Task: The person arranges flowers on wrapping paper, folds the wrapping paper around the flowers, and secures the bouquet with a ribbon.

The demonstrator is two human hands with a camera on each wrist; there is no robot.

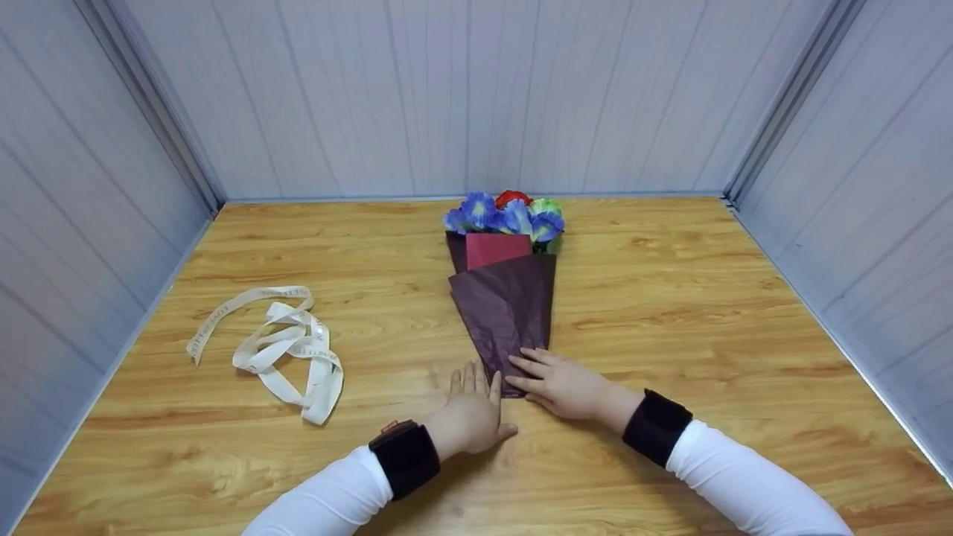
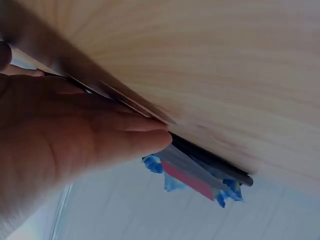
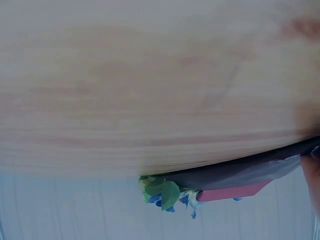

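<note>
Under right hand [image 1: 562,388], fingers straight, not gripping: narrow end of dark-plum paper-wrapped bouquet [image 1: 506,305] | long axis runs forward, blue blooms [image 1: 478,211] farthest | left hand [image 1: 470,418] ungripping, fingers extended at left edge

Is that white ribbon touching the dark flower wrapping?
Apart: the head view plainly shows wooden tabletop between the white ribbon, lying off to the left, and the dark wrapping.

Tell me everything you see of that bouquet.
The bouquet lies on the wood-patterned table, its blue, red and green flowers pointing toward the back wall. The dark maroon wrapping looks papery and creased, with a crimson panel tucked inside. The left hand touches the narrow end's left edge; the right hand rests on that end.
</note>
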